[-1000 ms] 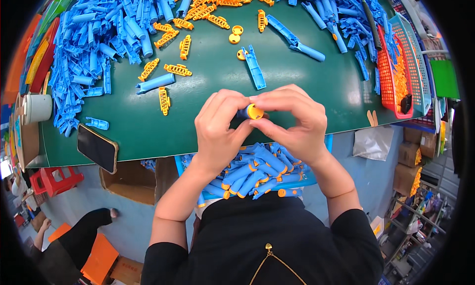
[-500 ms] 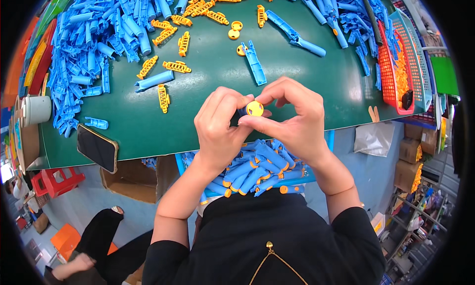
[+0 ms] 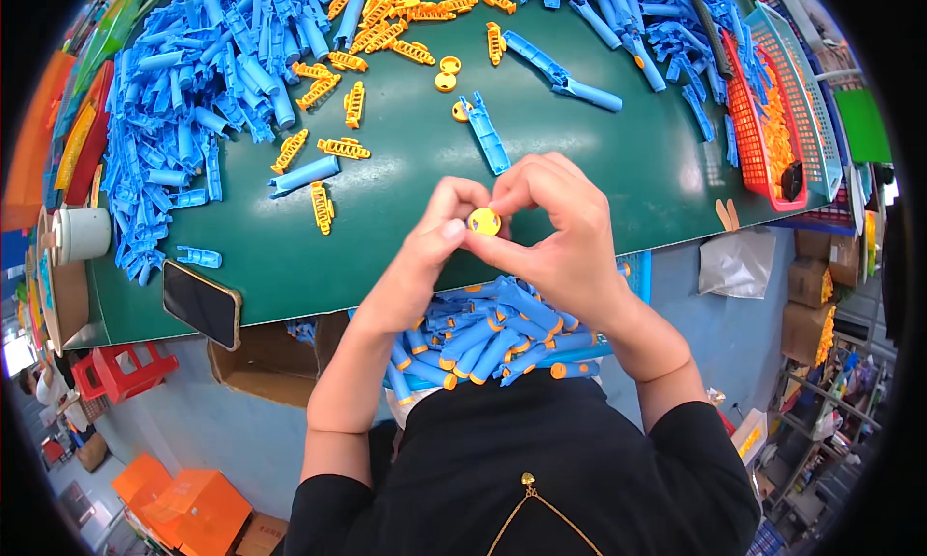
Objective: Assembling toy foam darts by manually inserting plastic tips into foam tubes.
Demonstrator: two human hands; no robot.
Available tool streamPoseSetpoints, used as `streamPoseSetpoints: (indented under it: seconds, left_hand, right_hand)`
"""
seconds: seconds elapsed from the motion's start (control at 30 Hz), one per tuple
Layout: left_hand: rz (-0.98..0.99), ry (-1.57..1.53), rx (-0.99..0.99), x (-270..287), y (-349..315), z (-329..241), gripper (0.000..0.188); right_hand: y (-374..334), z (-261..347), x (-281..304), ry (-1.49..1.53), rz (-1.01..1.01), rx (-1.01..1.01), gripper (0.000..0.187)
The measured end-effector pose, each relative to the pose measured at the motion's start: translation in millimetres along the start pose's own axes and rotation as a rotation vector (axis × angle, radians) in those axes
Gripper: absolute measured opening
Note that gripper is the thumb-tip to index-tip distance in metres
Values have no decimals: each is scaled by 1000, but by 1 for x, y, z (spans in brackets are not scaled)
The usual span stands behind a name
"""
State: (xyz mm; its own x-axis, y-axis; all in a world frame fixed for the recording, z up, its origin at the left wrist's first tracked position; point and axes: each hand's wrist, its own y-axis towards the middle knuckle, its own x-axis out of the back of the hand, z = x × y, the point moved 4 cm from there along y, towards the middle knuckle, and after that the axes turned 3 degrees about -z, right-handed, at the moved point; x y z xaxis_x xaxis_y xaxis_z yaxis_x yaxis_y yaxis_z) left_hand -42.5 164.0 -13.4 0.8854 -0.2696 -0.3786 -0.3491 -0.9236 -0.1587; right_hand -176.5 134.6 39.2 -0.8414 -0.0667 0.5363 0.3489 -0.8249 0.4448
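In front of the table's near edge, my left hand (image 3: pixel 425 257) and my right hand (image 3: pixel 565 237) are both closed round one small part. Its round yellow cap (image 3: pixel 484 221) faces up between my thumbs and forefingers. The body beneath the cap is mostly hidden by my fingers. Just beyond my hands lies an open blue half-shell (image 3: pixel 489 141) with a yellow disc (image 3: pixel 461 111) against its far end. Below my wrists, a heap of blue tubes with orange-yellow ends (image 3: pixel 492 339) fills a blue container (image 3: pixel 638 274) by my lap.
A large pile of blue shells (image 3: pixel 183 102) covers the table's left. Yellow ladder-like pieces (image 3: pixel 354 104) lie scattered nearby. A phone (image 3: pixel 201 303) sits at the near left edge. On the right stand a red basket (image 3: pixel 753 131) of orange-yellow parts and more blue shells (image 3: pixel 628 15).
My hands have shifted slightly left with the capped part, and my left fingers have changed their hold. Another person's legs and hand have gone from the lower left.
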Motion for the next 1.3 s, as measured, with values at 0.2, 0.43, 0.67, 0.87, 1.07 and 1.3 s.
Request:
streamPoseSetpoints:
  seconds: [0.2, 0.43, 0.67, 0.87, 1.07, 1.3]
  left_hand:
    - [-47, -3, -29, -10, -1, 2, 48]
    - [-64, 103, -71, -9, -1, 9, 44]
    - [-98, 109, -139, -7, 0, 14, 45]
    - [-157, 58, -132, -10, 1, 11, 48]
    - [-209, 225, -229, -5, -5, 24, 50]
    - [226, 939, -281, -46, -24, -21, 24]
  right_hand:
    - [-2, 2, 1, 7, -36, -37, 27]
    - [-4, 1, 4, -33, -72, 20, 27]
    - [-11, -11, -1, 213, 8, 28, 27]
    - [-6, -15, -5, 135, -11, 84, 23]
    - [-3, -25, 6, 163, 83, 150, 19]
    - [44, -133, 104, -425, -288, -89, 15]
